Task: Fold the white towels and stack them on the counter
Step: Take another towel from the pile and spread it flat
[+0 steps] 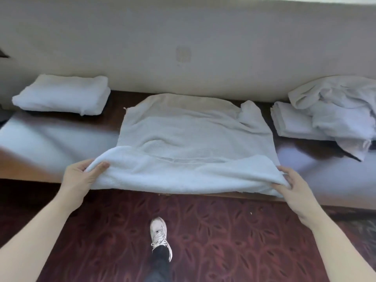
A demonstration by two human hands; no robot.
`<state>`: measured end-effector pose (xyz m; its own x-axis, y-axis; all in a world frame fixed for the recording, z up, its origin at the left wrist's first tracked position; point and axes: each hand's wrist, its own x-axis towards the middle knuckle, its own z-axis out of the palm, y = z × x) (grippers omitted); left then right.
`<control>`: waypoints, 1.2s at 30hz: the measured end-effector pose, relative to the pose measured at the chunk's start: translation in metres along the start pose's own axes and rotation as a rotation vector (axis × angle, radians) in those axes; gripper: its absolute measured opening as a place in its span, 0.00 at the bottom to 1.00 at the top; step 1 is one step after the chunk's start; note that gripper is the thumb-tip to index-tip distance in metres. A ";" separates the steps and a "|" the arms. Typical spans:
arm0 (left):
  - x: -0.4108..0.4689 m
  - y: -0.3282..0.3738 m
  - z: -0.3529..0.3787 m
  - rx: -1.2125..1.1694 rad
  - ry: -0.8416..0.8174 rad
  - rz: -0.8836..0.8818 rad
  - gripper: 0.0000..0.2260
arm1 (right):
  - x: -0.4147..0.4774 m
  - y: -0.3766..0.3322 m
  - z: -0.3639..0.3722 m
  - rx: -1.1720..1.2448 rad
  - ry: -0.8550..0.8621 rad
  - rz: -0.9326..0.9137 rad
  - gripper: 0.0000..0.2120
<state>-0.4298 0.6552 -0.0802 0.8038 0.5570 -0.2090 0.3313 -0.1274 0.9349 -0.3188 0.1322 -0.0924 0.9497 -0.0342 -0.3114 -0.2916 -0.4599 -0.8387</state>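
While on counter (113,121), towel (193,139) in grips (81,177) (297,188)

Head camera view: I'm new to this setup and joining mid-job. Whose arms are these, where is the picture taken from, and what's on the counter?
There is no machine here. A person works with bare hands, and the single picture comes from a camera worn on their head, looking forward and down. The left hand and right hand each grip a near corner of the spread towel, which lies on the dark counter. One folded towel sits at the left. At the right, crumpled towels lie heaped partly over another folded one. Below are the carpet and the person's shoe.
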 end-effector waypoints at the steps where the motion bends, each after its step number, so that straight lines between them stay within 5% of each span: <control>1: -0.010 -0.007 -0.001 0.011 0.011 0.002 0.07 | -0.005 0.004 -0.003 -0.035 0.004 -0.018 0.22; 5: -0.035 -0.028 -0.003 0.213 0.002 -0.021 0.02 | -0.023 0.019 -0.007 -0.211 0.006 -0.029 0.26; 11: -0.030 -0.022 0.003 0.404 0.084 -0.048 0.13 | -0.017 0.014 -0.015 -0.246 0.080 0.056 0.23; 25: 0.114 0.010 0.129 0.709 -0.321 0.294 0.20 | 0.087 -0.066 0.096 -0.570 -0.137 -0.127 0.26; 30: 0.203 0.014 0.137 0.721 -0.091 0.342 0.18 | 0.153 -0.077 0.114 -0.546 0.009 -0.074 0.26; 36: 0.305 0.029 0.130 0.433 -0.111 0.020 0.32 | 0.228 -0.090 0.088 -0.603 0.202 -0.085 0.22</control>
<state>-0.1111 0.7147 -0.1538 0.8522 0.4629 -0.2438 0.4728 -0.4822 0.7375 -0.0858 0.2437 -0.1268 0.9867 -0.1149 -0.1153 -0.1545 -0.8847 -0.4398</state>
